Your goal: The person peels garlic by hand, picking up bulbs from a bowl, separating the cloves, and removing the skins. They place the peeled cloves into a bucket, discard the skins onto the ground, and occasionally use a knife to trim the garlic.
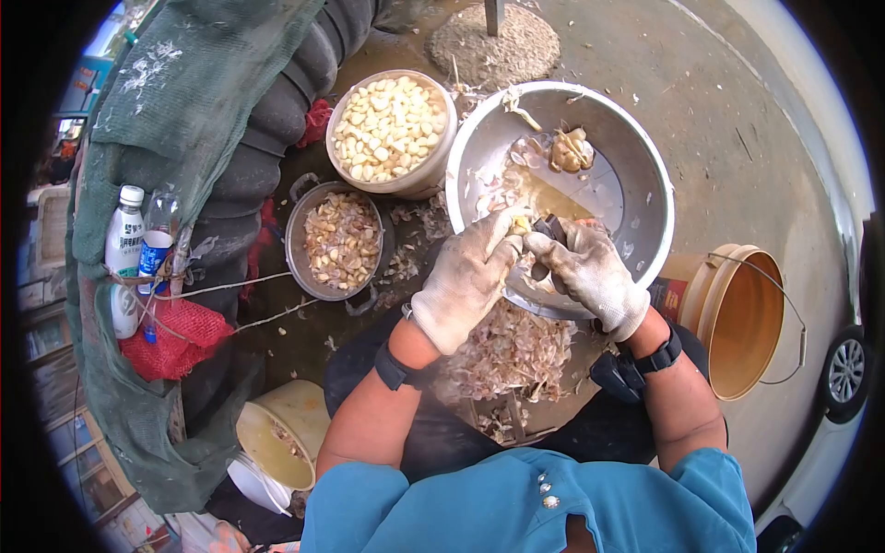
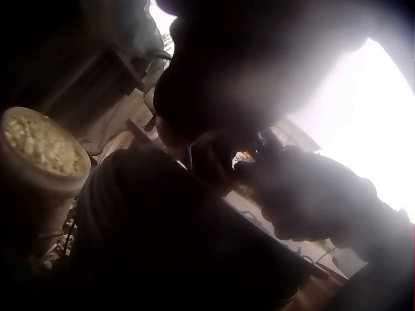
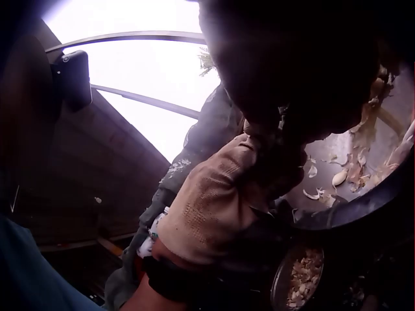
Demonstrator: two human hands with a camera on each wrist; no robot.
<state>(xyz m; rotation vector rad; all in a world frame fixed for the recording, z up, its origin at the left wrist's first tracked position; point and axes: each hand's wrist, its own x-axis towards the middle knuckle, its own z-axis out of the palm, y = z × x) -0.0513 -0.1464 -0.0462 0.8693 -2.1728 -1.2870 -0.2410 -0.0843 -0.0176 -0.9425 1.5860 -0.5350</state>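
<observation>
Both hands wear dirty white gloves and meet over the near rim of a large metal basin (image 1: 645, 175). My left hand (image 1: 470, 276) pinches a pale garlic clove (image 1: 522, 224) between thumb and fingers. My right hand (image 1: 590, 272) grips a small dark tool (image 1: 550, 229) against that clove. The basin holds wet skins and a few cloves. A heap of papery skins (image 1: 512, 350) lies on my lap under the hands. In the right wrist view the gloved left hand (image 3: 214, 201) is curled beside the basin (image 3: 363, 207). The left wrist view is dark and blurred.
A cream bucket of peeled cloves (image 1: 389, 127) and a small pot of cloves (image 1: 339, 241) stand left of the basin. An orange bucket (image 1: 742, 318) lies on its side at right. Bottles (image 1: 124, 244) and a red mesh bag (image 1: 171, 336) sit at left, another cream bucket (image 1: 281, 433) below.
</observation>
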